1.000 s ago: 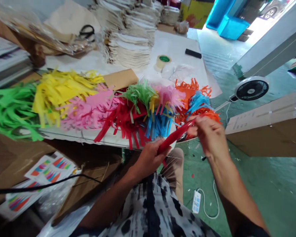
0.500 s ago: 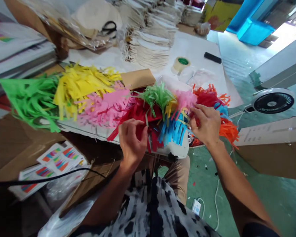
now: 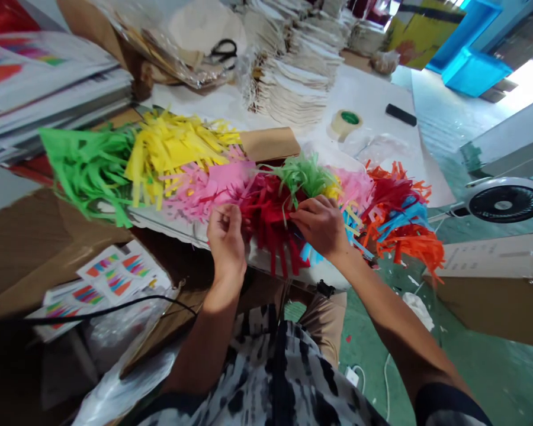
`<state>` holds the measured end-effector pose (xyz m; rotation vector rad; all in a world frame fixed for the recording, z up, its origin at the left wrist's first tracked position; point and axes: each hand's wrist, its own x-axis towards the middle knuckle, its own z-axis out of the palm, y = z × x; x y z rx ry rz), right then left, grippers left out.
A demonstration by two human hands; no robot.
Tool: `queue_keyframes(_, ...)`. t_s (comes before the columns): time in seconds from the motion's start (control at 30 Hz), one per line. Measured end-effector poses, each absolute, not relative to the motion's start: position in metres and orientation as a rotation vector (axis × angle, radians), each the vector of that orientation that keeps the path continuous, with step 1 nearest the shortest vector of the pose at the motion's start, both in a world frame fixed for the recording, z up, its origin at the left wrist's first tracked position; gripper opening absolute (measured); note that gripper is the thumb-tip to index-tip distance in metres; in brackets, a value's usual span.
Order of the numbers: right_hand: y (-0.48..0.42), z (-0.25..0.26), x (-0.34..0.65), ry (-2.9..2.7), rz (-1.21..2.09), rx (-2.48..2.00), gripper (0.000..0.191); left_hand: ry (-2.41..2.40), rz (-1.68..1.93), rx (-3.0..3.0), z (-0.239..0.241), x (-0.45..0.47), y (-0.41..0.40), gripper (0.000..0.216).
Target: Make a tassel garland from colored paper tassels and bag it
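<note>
Green painted floor [image 3: 484, 367], scuffed, with paper scraps on it. White-covered worktable [image 3: 373, 97] runs back into the room. Small black fan [image 3: 504, 201] on the floor at right, beside a long cardboard box [image 3: 493, 284]. White power strip [image 3: 352, 375] and cord on the floor near the table edge. Blue bins [image 3: 475, 71] at far right, bright daylight behind them. Yellow panel [image 3: 411, 35] at the back. Flat cardboard sheets [image 3: 35, 236] at left.

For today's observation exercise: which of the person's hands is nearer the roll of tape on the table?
Right. The right hand lies below the roll of tape; the left hand is farther left.
</note>
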<state>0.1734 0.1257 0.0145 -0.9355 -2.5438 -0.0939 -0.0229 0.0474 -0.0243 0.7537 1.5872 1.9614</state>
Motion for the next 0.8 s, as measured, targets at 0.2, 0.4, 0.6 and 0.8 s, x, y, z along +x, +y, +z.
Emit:
queue_keyframes(0.2, 0.131, 0.025, 0.178, -2.488, 0.179, -0.915, 0.016, 1.905, 1.911, 1.292, -0.015, -0.013, 0.023, 0.01)
queue_keyframes(0.4, 0.131, 0.026, 0.181, -2.473, 0.211, -0.84, 0.011, 1.925, 1.621, 1.492, -0.016, -0.009, 0.022, 0.014)
queue_keyframes(0.6, 0.127, 0.02, 0.178, -2.493, 0.068, -0.841, 0.012, 1.892, 1.617, 1.455, -0.014, -0.008, 0.035, 0.024)
queue_keyframes(0.8, 0.127, 0.017, 0.174, -2.454, 0.022, -0.851, 0.012, 1.932, 1.557, 1.703, -0.02, -0.008, 0.038, 0.019)
